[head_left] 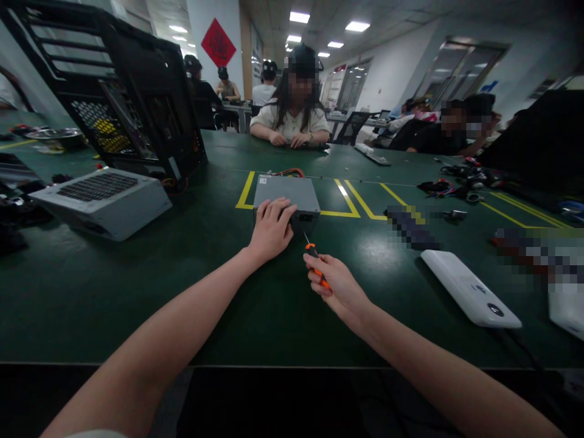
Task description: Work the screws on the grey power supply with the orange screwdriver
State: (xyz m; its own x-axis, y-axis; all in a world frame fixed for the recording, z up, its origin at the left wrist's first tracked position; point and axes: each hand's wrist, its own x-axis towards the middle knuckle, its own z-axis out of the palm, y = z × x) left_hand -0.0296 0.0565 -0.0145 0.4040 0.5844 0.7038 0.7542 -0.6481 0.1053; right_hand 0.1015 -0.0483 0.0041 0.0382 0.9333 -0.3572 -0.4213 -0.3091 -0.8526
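A grey metal power supply box (292, 192) lies on the dark green table (91, 292), partly inside a yellow taped outline. My left hand (271, 228) rests on its near left corner, fingers curled over the top edge. My right hand (335, 289) grips an orange-handled screwdriver (314, 255), whose thin shaft points up at the box's near face. Coloured wires stick out behind the box.
A second grey power supply (103, 201) lies at the left in front of a black open computer case (123, 91). A white device (469, 288) lies at the right, cables and small parts (456, 182) further back. People sit across the table.
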